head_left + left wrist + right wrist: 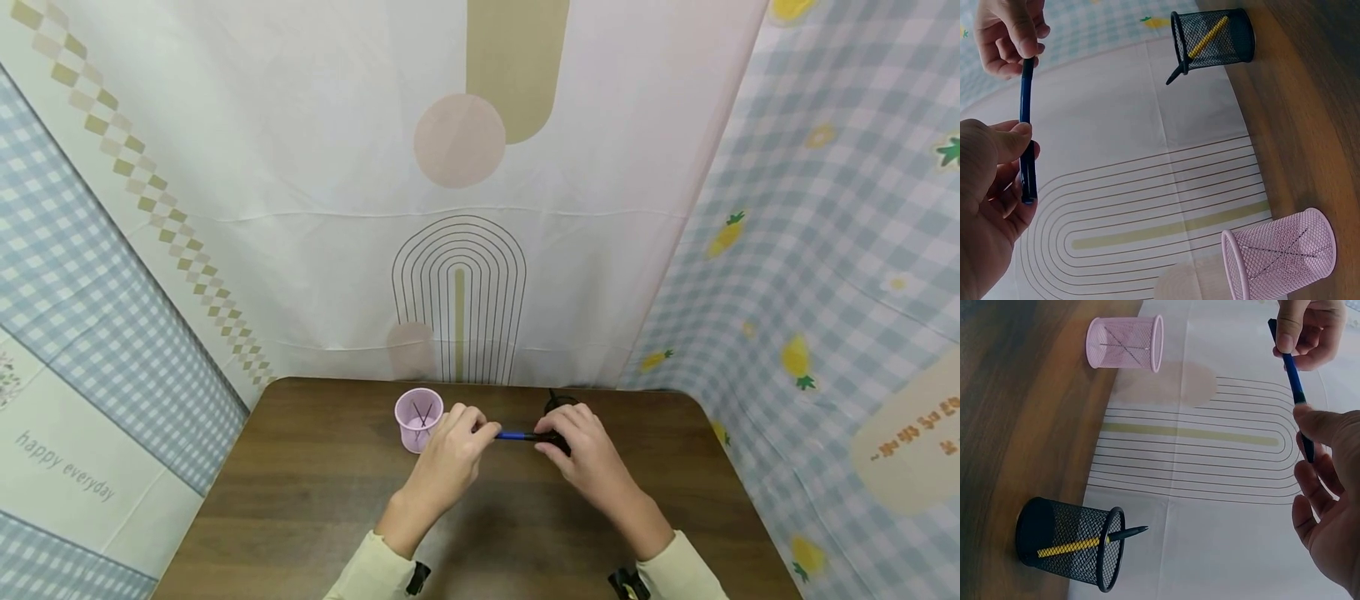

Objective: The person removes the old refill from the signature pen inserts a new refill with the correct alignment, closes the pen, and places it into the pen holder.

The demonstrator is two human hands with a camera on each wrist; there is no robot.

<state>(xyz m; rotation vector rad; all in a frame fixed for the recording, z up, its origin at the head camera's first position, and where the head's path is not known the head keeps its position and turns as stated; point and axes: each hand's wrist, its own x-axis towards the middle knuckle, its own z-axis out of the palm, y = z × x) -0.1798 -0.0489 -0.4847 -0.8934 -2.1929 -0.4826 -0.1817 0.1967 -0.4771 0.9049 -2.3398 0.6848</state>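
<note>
Both hands hold one slim blue pen (pixel 513 436) with dark ends, level above the table. My left hand (pixel 457 446) pinches one end between thumb and fingers. At the other end, the thumb and fingers of my right hand (pixel 583 450) grip the dark part. In the left wrist view the blue pen (pixel 1025 100) spans the gap between the two hands. Behind my left hand stands a pink mesh pen cup (pixel 414 423). A black mesh pen cup (pixel 1066 540) is partly hidden behind my right hand in the head view; a yellow pen (pixel 1072 547) with a black end leans in it.
The brown wooden table (pixel 315 500) reaches back to a white patterned cloth (pixel 337 292) hanging behind it. Checked cloths hang at the left and right sides. In the pink cup's mesh, dark crossing lines show.
</note>
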